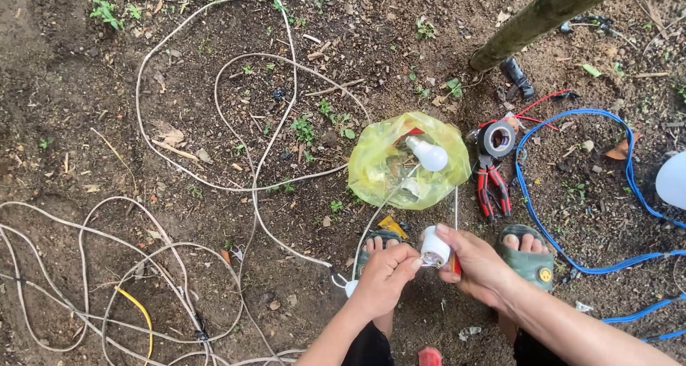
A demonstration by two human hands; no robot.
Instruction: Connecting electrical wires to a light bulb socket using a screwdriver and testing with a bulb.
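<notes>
Low in the centre of the frame, your right hand [477, 264] is curled shut around a white lamp socket [434, 248], with a red-handled tool tucked under the palm. Your left hand [384, 277] is pinched closed, fingertips [414, 264] touching the socket's base. Just above lies a yellow plastic bag [379, 169] with a white bulb [429, 154], pliers [491, 187] beside it.

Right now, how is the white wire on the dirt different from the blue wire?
The white wire sprawls in many big tangled loops on the left; the blue wire makes one curve on the right. The white wire looks pale and dirty; the blue wire is bright. The white wire reaches toward the left hand; the blue wire passes beside the sandal. Both lie loose on bare soil.
</notes>
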